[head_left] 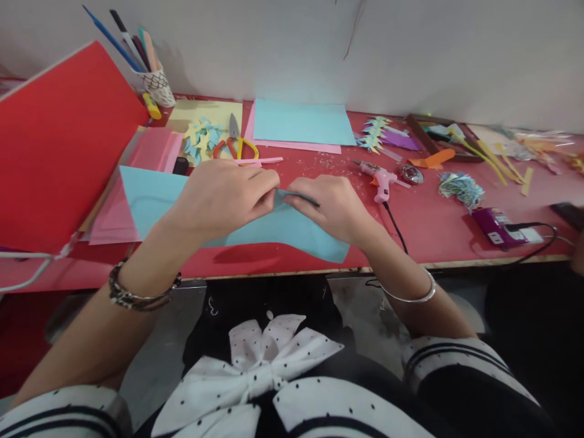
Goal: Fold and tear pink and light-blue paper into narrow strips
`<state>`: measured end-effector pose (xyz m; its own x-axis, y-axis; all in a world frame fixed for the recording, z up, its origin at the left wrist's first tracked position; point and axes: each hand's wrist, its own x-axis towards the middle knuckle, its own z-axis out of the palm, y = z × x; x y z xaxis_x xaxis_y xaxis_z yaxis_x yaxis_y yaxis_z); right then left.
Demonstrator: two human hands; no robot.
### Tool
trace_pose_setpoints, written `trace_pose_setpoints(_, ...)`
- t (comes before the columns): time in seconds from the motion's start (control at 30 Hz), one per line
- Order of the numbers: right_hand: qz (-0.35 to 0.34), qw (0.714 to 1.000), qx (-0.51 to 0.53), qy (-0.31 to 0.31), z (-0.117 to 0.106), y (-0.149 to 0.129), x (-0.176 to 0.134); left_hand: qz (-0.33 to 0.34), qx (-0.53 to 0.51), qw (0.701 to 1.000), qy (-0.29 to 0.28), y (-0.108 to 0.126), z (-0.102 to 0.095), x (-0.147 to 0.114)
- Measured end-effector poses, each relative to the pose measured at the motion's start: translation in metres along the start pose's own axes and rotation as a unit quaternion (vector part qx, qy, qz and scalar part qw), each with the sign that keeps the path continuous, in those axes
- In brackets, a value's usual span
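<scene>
A light blue sheet of paper [283, 228] is held up just over the red table's front part, its lower edge curving. My left hand [230, 191] pinches the upper edge of the sheet near its middle, thumb against fingers. Close beside it, my right hand [331, 204] grips the same edge between thumb and fingers. A narrow dark line runs along the right thumb; whether it is a fold's shadow or a thin object I cannot tell. Behind the left hand lie a pink paper strip [264, 160] and scissors [247, 149] with yellow and orange handles.
At the left, a red board [68, 152] leans over pink sheets [155, 152]. A pen cup [157, 87] stands by the wall. Blue paper [301, 121] lies at the back. Rightward are a pink glue gun [383, 182] with cord, a brown tray [417, 134] and a purple box [495, 228].
</scene>
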<state>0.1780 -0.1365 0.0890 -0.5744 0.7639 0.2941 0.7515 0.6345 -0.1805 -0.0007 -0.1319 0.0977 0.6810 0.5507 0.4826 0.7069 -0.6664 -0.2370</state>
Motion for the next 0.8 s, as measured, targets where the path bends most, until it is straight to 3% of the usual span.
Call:
trace_pose_setpoints(0.23, -0.040, 0.990, 0.130, 0.021, -0.004, -0.001, 0.007, -0.008, -0.056, 0.998, 0.000, -0.001, 0.005, 0.003)
trace_pose_setpoints(0.43, -0.070, 0.978, 0.193, 0.039, -0.007, 0.006, 0.006, -0.013, 0.002, 0.999, 0.032, -0.011, 0.008, -0.003)
trace_pose_setpoints(0.8, -0.011, 0.978, 0.202, 0.047, -0.020, 0.032, -0.015, -0.062, 0.060, 0.991, 0.100, -0.048, 0.015, -0.046)
